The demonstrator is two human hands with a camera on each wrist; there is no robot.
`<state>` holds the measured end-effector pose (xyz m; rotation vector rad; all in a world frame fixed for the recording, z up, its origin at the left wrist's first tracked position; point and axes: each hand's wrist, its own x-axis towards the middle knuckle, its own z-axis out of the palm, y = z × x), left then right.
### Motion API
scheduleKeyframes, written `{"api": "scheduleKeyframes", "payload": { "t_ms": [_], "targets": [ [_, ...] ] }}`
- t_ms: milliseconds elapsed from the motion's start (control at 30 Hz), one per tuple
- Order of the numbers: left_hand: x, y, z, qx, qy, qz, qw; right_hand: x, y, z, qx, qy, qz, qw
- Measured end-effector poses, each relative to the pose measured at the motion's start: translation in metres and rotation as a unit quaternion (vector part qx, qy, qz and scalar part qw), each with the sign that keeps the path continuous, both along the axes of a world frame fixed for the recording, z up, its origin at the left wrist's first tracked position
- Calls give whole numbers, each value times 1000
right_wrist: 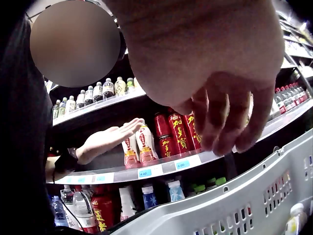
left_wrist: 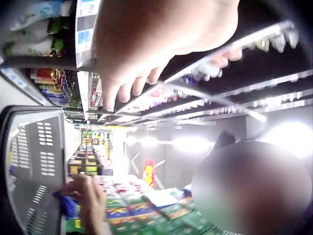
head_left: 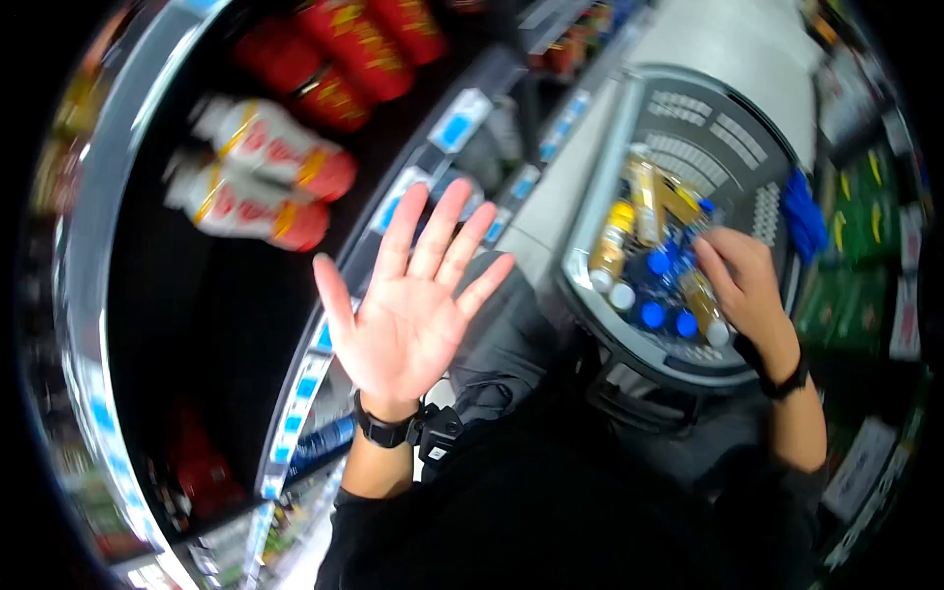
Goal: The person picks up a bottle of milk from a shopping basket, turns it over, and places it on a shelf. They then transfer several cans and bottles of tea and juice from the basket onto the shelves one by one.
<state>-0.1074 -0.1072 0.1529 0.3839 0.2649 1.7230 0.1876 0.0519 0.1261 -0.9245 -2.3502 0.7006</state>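
Note:
My left hand point(head_left: 403, 320) is held up with its palm showing and fingers spread, beside a shelf; nothing is in it. In the right wrist view it overlaps two white-and-red bottles point(right_wrist: 145, 144) on that shelf. Over the grey shopping basket point(head_left: 578, 241) hangs my right hand point(head_left: 749, 280), its fingers loosely bent downward. No item shows between those fingers in the right wrist view point(right_wrist: 215, 63). Below it in the basket lie several bottles, among them a yellow-labelled bottle point(head_left: 612, 241) and some with blue caps point(head_left: 652, 315).
Red cans point(head_left: 364, 59) stand behind the white-and-red bottles. Price tags point(head_left: 457, 123) line the shelf edge. A blue cloth-like thing point(head_left: 804, 216) hangs at the basket's right rim. Green cartons point(head_left: 855, 226) are stacked along the right side. Lower shelves hold more bottles point(right_wrist: 85, 210).

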Motion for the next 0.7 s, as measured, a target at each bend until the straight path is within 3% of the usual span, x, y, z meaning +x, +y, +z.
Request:
{"api": "scheduleKeyframes", "payload": {
  "t_ms": [67,100,133,167,200,267,300,467,533,567,667,700],
  "targets": [
    [11,21,-26,19,227,-52,972,4,2,-5,18,-44,5,999],
    [22,29,-40,-20,455,-30,890,8,1,-5,1,-91,19,996],
    [37,40,-51,-7,439,-76,895,15,-2,-6,-21,-154,26,988],
    [51,54,-59,49,728,-34,683,26,-3,-6,-60,-218,28,974],
    [63,63,-68,114,915,40,385,40,-5,-9,-74,-228,-7,971],
    [82,78,-104,150,901,13,407,65,-13,-20,-110,-339,42,934],
    [88,84,-116,157,894,2,419,71,-18,-9,-168,-364,19,916],
    [90,89,-121,175,908,-23,380,113,-55,-39,-194,-295,-65,933],
    [91,89,-120,181,906,-34,380,119,-68,-68,-128,-266,-54,954],
    [92,90,-120,178,909,-45,373,116,-74,-77,-24,-274,-70,959],
    [93,92,-117,166,915,-61,362,106,-90,-85,25,-176,-182,967],
    [92,92,-118,166,915,-65,363,104,-92,-85,22,-195,-178,964]
  ]
}}
